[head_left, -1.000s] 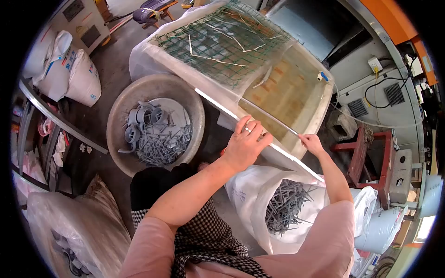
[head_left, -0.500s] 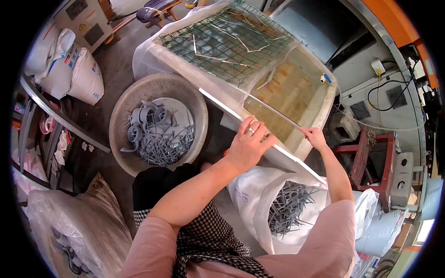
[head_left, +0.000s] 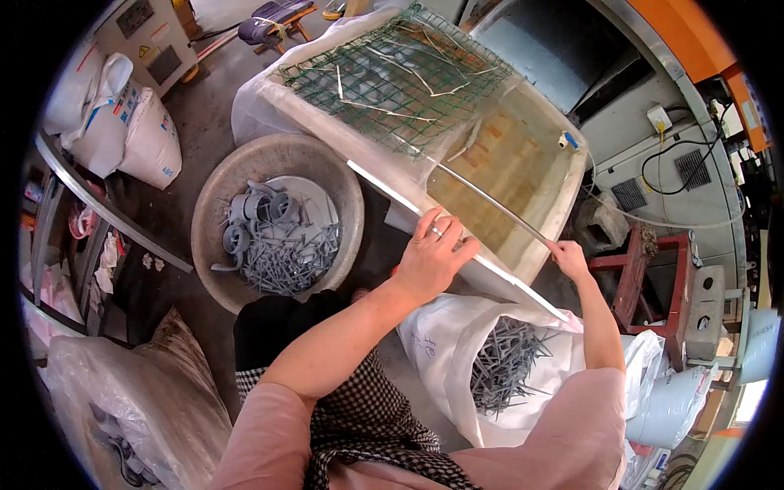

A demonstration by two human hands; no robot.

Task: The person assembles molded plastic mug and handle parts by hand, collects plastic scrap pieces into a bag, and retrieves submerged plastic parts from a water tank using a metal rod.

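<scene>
My left hand (head_left: 437, 251) is curled over the upper edge of a long white board (head_left: 523, 290), which runs along the near side of a water-filled tub (head_left: 306, 114). Wrapped round the end of a thin metal rod (head_left: 498, 204) is my right hand (head_left: 567, 259), at the tub's near right corner. The rod slants over the water, its far end meeting clear plastic sheeting. Green wire mesh (head_left: 367, 90) with white strips covers the tub's left part. Below the board, a white sack (head_left: 441, 351) stands open, holding many thin grey plastic pieces (head_left: 506, 367).
A round basin (head_left: 208, 237) on the left contains grey rings and thin pieces. Full sacks (head_left: 151, 139) and a metal rack (head_left: 122, 212) stand farther left. To the right are a red frame (head_left: 653, 286), concrete blocks (head_left: 706, 310) and a machine cabinet (head_left: 661, 180) with cables.
My right hand has moved slightly right and down, and the rod has shifted with it. My left hand stays on the board's edge.
</scene>
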